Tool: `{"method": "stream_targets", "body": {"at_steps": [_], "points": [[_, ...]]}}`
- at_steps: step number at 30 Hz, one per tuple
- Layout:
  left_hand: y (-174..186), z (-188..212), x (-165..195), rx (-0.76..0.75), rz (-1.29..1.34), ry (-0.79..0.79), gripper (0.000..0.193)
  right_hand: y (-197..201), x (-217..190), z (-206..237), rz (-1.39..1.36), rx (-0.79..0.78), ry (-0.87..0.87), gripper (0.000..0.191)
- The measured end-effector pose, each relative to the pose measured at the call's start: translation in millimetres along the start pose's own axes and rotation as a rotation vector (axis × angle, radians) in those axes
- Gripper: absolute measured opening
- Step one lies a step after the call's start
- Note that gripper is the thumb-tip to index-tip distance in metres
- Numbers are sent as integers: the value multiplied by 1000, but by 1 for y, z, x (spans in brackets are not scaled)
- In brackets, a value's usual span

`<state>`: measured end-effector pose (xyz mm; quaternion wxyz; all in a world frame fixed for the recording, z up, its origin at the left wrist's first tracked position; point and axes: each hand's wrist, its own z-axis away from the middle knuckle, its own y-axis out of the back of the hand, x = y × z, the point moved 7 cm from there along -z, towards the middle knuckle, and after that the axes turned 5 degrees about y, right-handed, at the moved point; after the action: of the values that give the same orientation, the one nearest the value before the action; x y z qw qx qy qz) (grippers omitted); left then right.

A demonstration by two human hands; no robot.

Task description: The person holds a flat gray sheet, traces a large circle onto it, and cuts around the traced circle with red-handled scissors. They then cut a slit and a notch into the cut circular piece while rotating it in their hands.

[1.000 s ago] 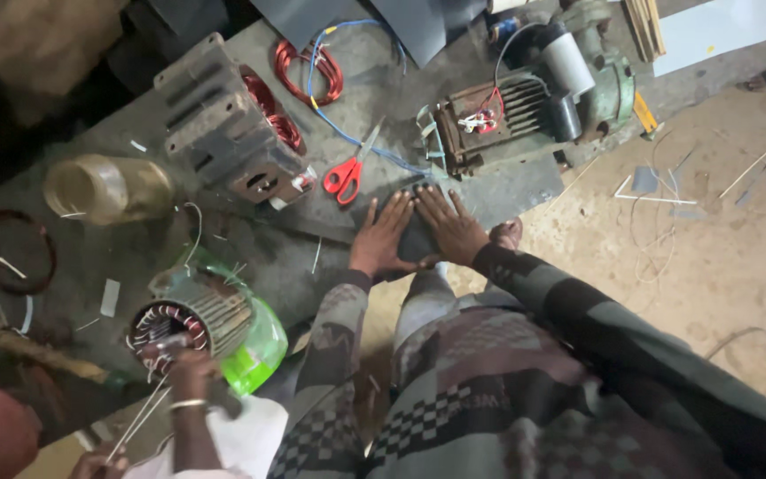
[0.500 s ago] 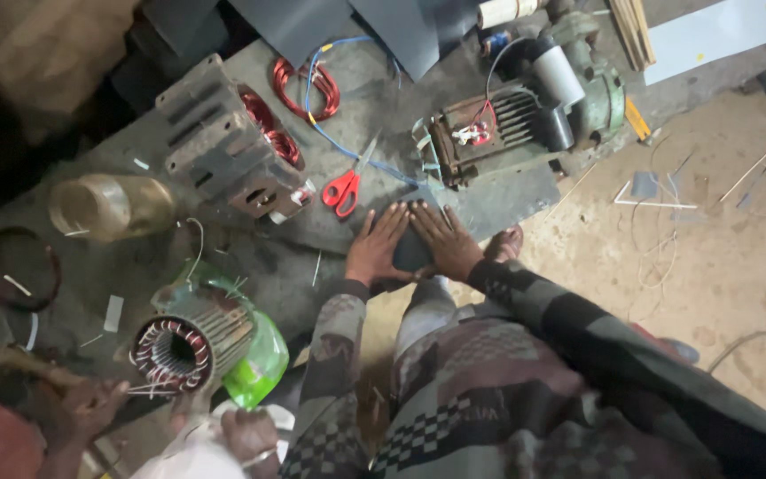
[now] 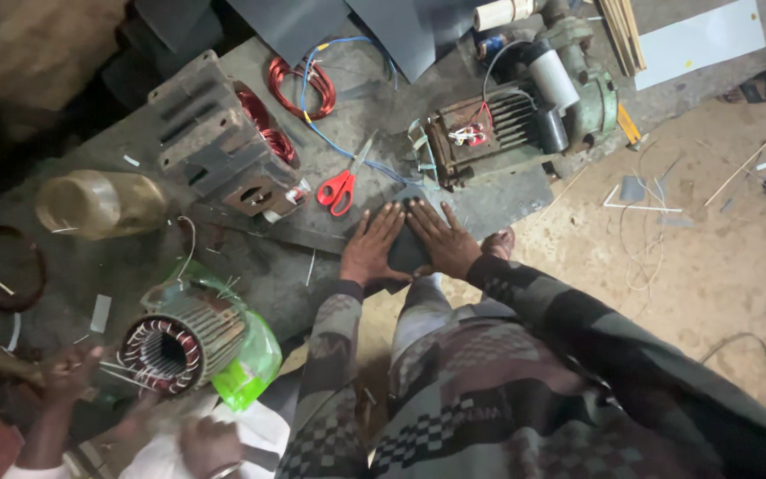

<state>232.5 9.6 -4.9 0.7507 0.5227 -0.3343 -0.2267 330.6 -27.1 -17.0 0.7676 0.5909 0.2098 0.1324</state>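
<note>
My left hand [image 3: 372, 247] and my right hand [image 3: 441, 239] lie flat, side by side, pressing on a dark grey sheet [image 3: 408, 250] at the front edge of a grey workbench [image 3: 250, 266]. The fingers of both hands point away from me and are slightly spread. Red-handled scissors [image 3: 341, 188] lie just beyond my left hand. A finned electric motor [image 3: 498, 133] with red wires stands just past my right hand.
A motor stator [image 3: 223, 146] with copper windings stands on the bench at left, beside a glass jar [image 3: 99, 204]. Another person's hands [image 3: 73, 377] work on a round stator [image 3: 175, 341] on green plastic. Red and blue wires [image 3: 303, 84] lie behind. Sandy floor [image 3: 711, 266] spreads right.
My two hands stay pressed on the dark sheet. The other person's hands have shifted around the round stator at lower left. The camera view has moved slightly.
</note>
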Motion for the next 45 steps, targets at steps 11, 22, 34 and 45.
{"method": "stream_targets", "body": {"at_steps": [11,22,34,45], "points": [[0,10,-7,63,167,18,142,3,-10,-2,-93,27,41,130],[-5,57,-42,-34,-55,-32,142,-2,-72,-24,-3,22,95,130],[-2,38,-77,-6,-127,-46,145,-4,-60,-67,45,40,50,129],[3,25,-43,44,-106,-50,144,-3,-35,-35,20,62,81,128]]}}
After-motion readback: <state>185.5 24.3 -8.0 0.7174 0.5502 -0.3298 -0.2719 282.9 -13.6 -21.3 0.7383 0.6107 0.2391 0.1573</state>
